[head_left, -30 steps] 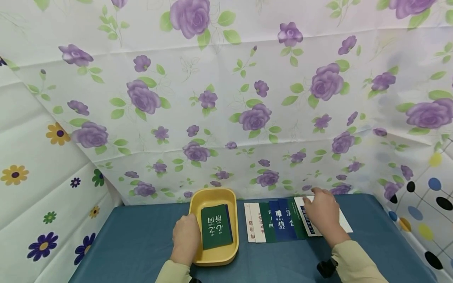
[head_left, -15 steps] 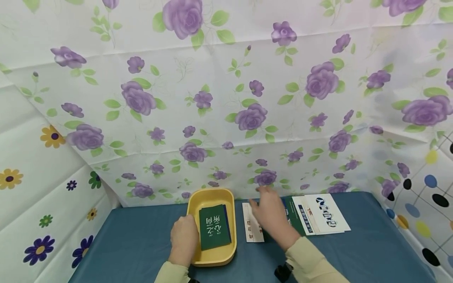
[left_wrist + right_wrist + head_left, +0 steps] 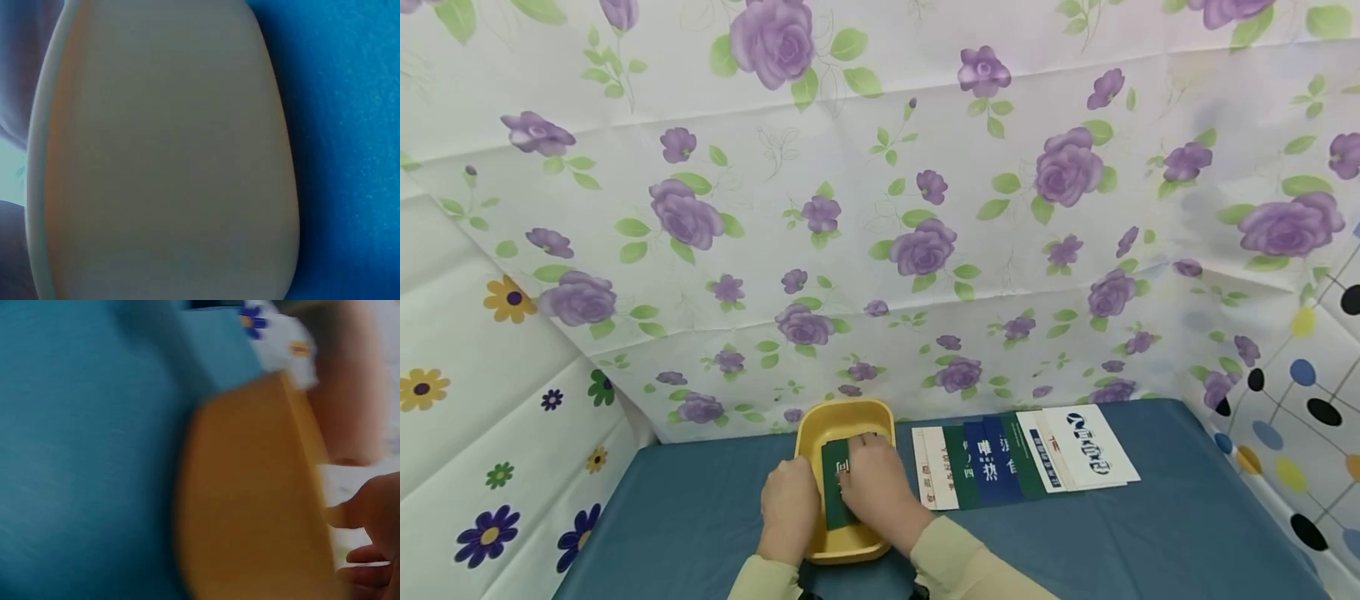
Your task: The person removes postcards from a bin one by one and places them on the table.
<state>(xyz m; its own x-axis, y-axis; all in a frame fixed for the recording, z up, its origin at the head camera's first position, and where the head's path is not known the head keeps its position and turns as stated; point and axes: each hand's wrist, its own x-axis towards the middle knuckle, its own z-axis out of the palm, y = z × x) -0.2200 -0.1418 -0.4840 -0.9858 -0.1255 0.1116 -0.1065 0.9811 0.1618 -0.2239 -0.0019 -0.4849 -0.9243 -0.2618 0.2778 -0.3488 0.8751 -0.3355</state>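
Observation:
My left hand (image 3: 790, 508) grips the left side of a yellow plastic basin (image 3: 880, 410), whose outer wall (image 3: 169, 150) fills most of the left wrist view. Inside the basin lies a small stack of cards with a green card (image 3: 837, 508) on top, bearing white Chinese characters. Over that stack is my right hand (image 3: 883, 492), its thumb and fingertips right at the green card and hiding its right part. In the right wrist view the thumb and fingers are spread apart beyond the basin's rim, with no card visible between them.
Right of the basin, a row of overlapping cards (image 3: 992, 462) in white, green and blue lies on the blue-green tablecloth (image 3: 700, 508), ending in a white card (image 3: 1086, 446) with dark lettering. A flowered sheet (image 3: 880, 208) hangs behind the table.
My right hand has swept left from the white cards, across the row, and now sits over the stack in the basin. The left hand keeps its hold, and the cards lie as before.

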